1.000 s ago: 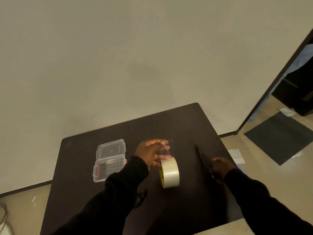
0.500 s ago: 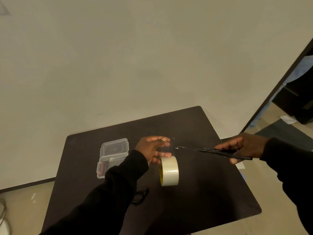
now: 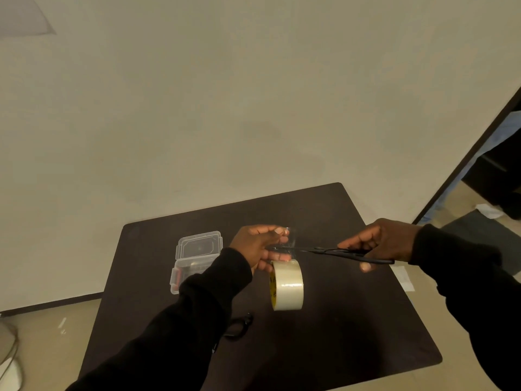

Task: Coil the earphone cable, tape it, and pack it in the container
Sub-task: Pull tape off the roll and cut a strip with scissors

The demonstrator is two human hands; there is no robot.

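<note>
A dark table (image 3: 352, 320) stood by a plain pale wall. The left hand (image 3: 255, 249) pinched a pulled-out strip of clear tape (image 3: 286, 244) at the top, and its lower fingers held the tape roll (image 3: 287, 285) hanging under it. The right hand (image 3: 386, 241) gripped black scissors (image 3: 332, 252), whose blades reached into the strip just beside the left fingers.

To cut well, the strip probably needed to stay tight and flat, and the blades needed to go straight across, clear of the fingertips. A slack strip could fold and stick to itself.

The coiled earphone cable (image 3: 238, 330) lay on the table near the left sleeve, dark and hard to see, with no tape on it yet. The clear container (image 3: 197, 258) sat open, farther left.

There was one tape roll, one pair of scissors, one container, one cable and two hands.
</note>
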